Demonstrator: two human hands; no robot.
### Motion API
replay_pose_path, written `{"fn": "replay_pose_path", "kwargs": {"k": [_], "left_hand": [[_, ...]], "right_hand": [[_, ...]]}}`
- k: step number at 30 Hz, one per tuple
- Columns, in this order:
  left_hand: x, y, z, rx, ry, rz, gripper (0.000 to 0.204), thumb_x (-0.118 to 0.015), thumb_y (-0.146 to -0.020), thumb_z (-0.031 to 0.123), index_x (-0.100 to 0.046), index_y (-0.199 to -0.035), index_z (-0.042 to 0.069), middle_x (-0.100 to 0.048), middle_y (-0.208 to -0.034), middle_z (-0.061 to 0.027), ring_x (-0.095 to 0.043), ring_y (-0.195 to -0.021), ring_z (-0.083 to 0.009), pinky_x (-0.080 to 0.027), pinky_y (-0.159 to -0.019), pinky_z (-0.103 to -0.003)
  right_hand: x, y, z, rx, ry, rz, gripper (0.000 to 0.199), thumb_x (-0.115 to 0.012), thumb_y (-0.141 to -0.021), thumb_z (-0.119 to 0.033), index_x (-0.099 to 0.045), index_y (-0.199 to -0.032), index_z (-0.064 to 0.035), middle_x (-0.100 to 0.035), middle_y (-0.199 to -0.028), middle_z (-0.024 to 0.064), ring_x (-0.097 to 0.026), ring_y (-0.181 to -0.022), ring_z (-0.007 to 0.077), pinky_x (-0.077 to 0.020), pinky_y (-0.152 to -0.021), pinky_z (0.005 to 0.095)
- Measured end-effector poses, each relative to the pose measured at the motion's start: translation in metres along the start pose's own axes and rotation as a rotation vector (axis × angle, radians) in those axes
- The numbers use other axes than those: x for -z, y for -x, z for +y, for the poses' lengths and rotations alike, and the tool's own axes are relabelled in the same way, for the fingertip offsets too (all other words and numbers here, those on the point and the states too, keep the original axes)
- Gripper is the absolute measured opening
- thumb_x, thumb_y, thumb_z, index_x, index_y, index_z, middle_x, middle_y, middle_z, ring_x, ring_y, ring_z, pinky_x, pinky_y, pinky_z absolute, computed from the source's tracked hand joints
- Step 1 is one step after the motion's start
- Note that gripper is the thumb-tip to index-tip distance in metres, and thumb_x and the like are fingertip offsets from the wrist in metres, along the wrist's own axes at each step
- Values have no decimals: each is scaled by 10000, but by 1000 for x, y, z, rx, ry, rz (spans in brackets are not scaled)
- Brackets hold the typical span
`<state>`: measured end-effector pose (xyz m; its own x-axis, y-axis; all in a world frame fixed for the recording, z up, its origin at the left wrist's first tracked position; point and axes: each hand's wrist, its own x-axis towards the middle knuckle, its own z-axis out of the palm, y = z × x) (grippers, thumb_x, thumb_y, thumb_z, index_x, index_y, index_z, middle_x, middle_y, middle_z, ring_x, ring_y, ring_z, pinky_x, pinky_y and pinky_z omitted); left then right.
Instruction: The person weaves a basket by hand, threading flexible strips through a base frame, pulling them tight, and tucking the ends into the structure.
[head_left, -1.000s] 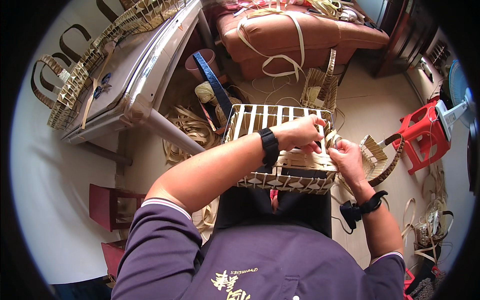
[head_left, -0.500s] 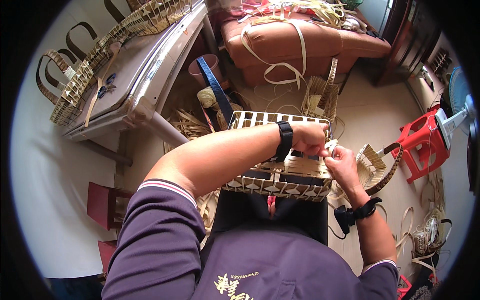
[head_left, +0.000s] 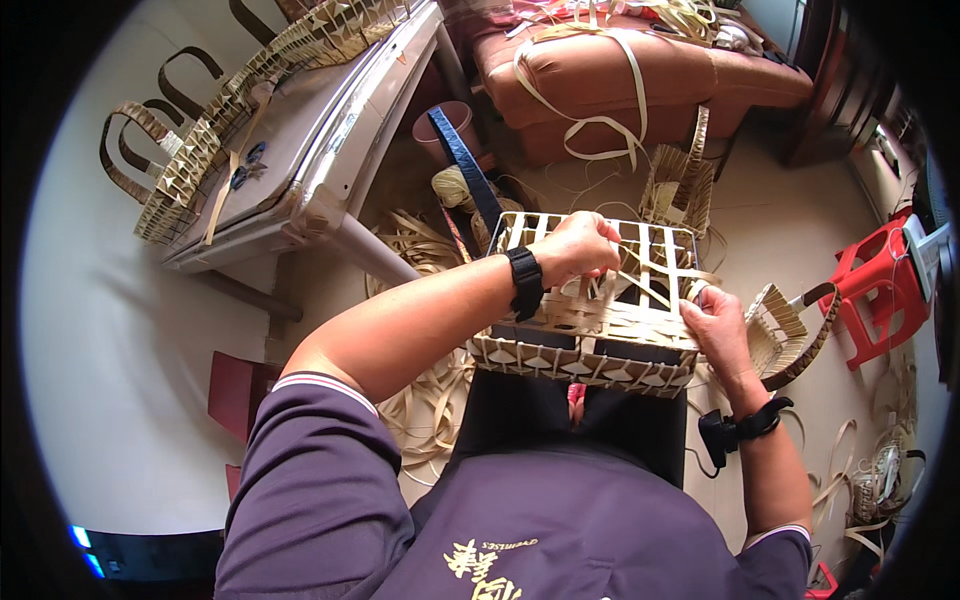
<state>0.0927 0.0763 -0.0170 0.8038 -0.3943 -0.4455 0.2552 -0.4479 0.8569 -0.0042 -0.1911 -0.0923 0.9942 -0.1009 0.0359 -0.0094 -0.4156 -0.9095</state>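
Observation:
A rectangular wicker basket [head_left: 580,362] with pale flat strips woven over a dark wire frame rests across my lap. Above its middle, my left hand [head_left: 580,248] is closed in a pinch on a pale flat strip [head_left: 645,287], which slants toward the right rim. Part of that strip hangs blurred below the fingers. At the right edge, my right hand [head_left: 718,325] grips the basket's rim, its thumb and fingers around the corner. Several parallel strips cross the basket's far half with gaps between them, while the near half has a closer weave.
Finished baskets with dark handles and scissors [head_left: 247,165] lie on the table [head_left: 300,170] at left. Loose strips [head_left: 425,400] pile on the floor beside my legs. Two small handled baskets, one a pale basket [head_left: 775,330], stand near a red stool [head_left: 880,285]. A sofa [head_left: 650,80] stands behind.
My left hand has moved left from the right rim, drawing the strip across the basket. The right hand stays at the right edge. The whole view has shifted slightly.

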Motion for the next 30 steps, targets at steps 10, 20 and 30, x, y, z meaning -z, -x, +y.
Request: {"fn": "replay_pose_path", "kwargs": {"k": [10,20,30], "left_hand": [[-15,-3,4,-386,-932,180,646,-913,-829,344,-625,-1284,-12,-777,-1032,-203,-762,-993,-363,-588,-903,-428],[-42,-37,-10,-387,-997,133,719,-787,-868,193,-505,-1467,-84,-746,-1137,-282,-752,-1037,-359,-594,-864,-449],[6,0,19,-131,-511,-171,1103,-921,-833,178,-236,-1686,39,-707,-886,-102,-658,-696,-161,-525,-581,-317]], "right_hand": [[3,8,-22,-41,25,11,253,-776,-894,-149,-625,-749,-7,-556,-607,-28,-476,-596,40,-415,-541,276],[0,6,-16,-42,-32,-12,250,-770,-909,-132,-618,-754,-9,-583,-623,-26,-494,-586,31,-405,-527,263],[2,2,8,-40,-65,-11,278,-783,-916,-130,-589,-745,-26,-548,-629,-53,-448,-589,14,-358,-511,244]]}}
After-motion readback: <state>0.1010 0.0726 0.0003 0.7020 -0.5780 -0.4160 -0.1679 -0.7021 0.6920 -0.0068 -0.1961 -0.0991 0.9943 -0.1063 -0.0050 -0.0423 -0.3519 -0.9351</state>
